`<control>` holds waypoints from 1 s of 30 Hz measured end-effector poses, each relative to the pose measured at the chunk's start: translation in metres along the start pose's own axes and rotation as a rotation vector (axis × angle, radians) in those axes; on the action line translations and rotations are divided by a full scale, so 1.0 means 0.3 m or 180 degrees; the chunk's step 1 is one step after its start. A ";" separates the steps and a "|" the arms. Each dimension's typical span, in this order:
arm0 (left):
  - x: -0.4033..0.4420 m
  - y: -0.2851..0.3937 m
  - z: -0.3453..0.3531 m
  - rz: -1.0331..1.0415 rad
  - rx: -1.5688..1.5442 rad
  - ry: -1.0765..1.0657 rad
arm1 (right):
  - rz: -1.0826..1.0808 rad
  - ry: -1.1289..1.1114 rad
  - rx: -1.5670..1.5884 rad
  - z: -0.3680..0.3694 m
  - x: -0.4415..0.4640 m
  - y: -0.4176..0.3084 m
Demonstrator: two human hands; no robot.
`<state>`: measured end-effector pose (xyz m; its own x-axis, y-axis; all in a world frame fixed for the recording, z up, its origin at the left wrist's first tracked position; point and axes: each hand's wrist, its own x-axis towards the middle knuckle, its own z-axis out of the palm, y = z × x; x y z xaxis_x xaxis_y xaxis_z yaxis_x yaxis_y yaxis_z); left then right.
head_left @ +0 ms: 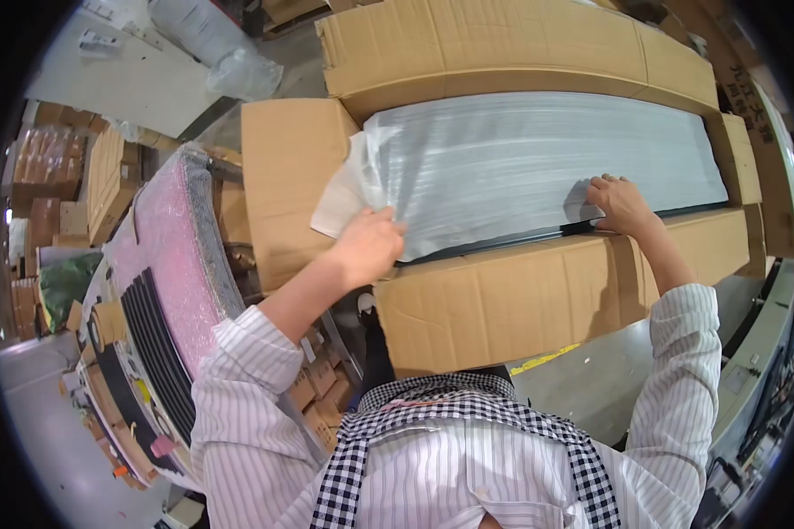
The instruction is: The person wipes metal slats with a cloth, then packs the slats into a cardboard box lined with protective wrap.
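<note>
A long open cardboard box (485,322) lies in front of me with its flaps folded out. Inside it is a long flat item covered by a thin, whitish foam sheet (538,150). Along the near side a strip of black edge (503,249) shows from under the sheet. My left hand (370,245) is closed on the loose, crumpled end of the foam sheet at the box's left end. Over the near edge of the sheet, right of the middle, my right hand (622,207) has its fingers curled and pinching the foam; its fingertips are partly hidden.
To the left stands a table with a pink bubble-wrapped stack (163,234) and several black strips (159,353). Cardboard cartons (53,167) are piled farther left. A white board with clear plastic wrap (243,75) lies at the upper left. A grey-green bench (750,361) stands on the right.
</note>
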<state>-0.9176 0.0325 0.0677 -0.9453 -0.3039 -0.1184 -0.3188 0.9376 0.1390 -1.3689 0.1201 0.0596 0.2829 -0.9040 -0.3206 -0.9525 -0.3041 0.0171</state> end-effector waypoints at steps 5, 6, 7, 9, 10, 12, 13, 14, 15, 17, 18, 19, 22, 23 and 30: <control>0.019 -0.014 0.029 0.0107 -0.0376 0.0091 | 0.0494 -0.0088 -0.0724 0.063 0.027 -0.066; 0.010 -0.015 0.033 0.0186 -0.0438 0.0070 | 0.0574 -0.0061 -0.0759 0.062 0.021 -0.085; 0.001 -0.017 0.037 0.0250 -0.0482 0.0056 | 0.0721 -0.0143 -0.0895 0.053 0.017 -0.099; -0.011 -0.004 0.034 0.0213 -0.0247 0.0023 | 0.0923 -0.0137 -0.1097 0.027 0.028 -0.108; -0.016 -0.004 0.030 0.0246 -0.0254 0.0065 | 0.1332 -0.0237 -0.1126 0.032 0.038 -0.117; -0.029 -0.002 0.009 0.0338 -0.0199 0.0128 | 0.1820 -0.0290 -0.1136 0.066 0.038 -0.143; -0.028 -0.004 -0.007 0.0371 -0.0273 -0.0127 | 0.2009 -0.0322 -0.1070 0.089 0.040 -0.145; -0.020 -0.008 -0.018 0.0386 -0.0345 -0.0369 | 0.2187 -0.0344 -0.1015 0.101 0.049 -0.140; -0.011 -0.004 -0.008 0.0439 -0.0374 -0.0535 | 0.2266 -0.0321 -0.0978 0.114 0.053 -0.148; -0.022 -0.008 -0.015 0.0540 -0.0441 -0.0754 | 0.2351 -0.0384 -0.0923 0.151 0.058 -0.168; -0.036 -0.008 -0.047 0.0593 -0.0482 -0.0809 | 0.2358 -0.0475 -0.0905 0.162 0.066 -0.169; -0.060 -0.012 -0.064 0.0858 -0.0507 -0.0365 | 0.2350 -0.0447 -0.0928 0.157 0.084 -0.167; -0.098 -0.098 -0.209 0.1449 -0.0926 0.1674 | 0.2378 -0.0789 -0.0869 0.215 0.102 -0.187; -0.100 -0.161 -0.298 0.1178 -0.0716 0.1847 | 0.2361 -0.0784 -0.0873 0.228 0.089 -0.207; 0.093 -0.630 -0.439 -0.0196 -0.0524 0.1800 | 0.2334 -0.0433 -0.1183 0.188 0.105 -0.250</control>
<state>-0.8927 -0.1753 0.1675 -0.8002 -0.4423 0.4051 -0.3379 0.8905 0.3047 -1.2948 0.1314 -0.0052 -0.4336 -0.8744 -0.2176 -0.7837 0.2467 0.5701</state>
